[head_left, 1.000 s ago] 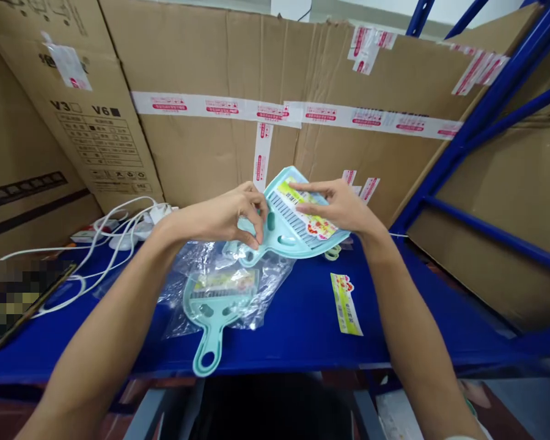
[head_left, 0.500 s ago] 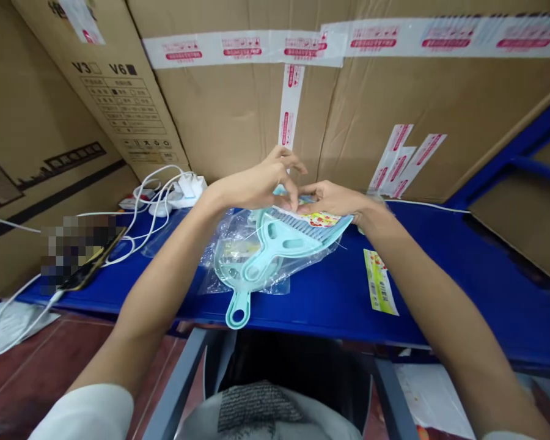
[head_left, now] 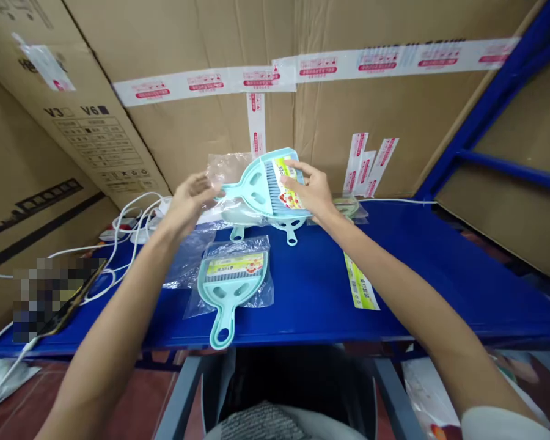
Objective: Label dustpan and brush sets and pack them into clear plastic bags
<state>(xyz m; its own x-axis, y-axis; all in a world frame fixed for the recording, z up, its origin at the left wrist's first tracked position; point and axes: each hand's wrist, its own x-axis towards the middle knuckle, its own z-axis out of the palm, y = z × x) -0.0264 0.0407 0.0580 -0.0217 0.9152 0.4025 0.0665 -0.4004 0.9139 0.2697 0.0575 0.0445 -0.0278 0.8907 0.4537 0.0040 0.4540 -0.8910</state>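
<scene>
My right hand (head_left: pixel 314 188) grips the wide end of a mint-green dustpan and brush set (head_left: pixel 255 186), its thumb pressing a yellow-and-white label card (head_left: pixel 288 192) against the grey bristles. A clear plastic bag (head_left: pixel 227 164) hangs around the handle end. My left hand (head_left: pixel 190 198) is closed on that bag at the tip of the handle; whether it also grips the handle is unclear. Below, a similar bagged dustpan set (head_left: pixel 227 290) lies on the blue table (head_left: pixel 297 305). Handles of more sets (head_left: pixel 291 235) show behind the held one.
A loose label card (head_left: pixel 361 284) lies under my right forearm, and another bagged set (head_left: pixel 348 206) sits behind that arm. White cables (head_left: pixel 119 244) and a blurred dark device (head_left: pixel 59 293) occupy the left. Large cardboard boxes (head_left: pixel 187 128) wall off the back.
The held set has been lifted and turned so its handle points left. My left hand has moved left from the bristle end to the handle end. The view has shifted.
</scene>
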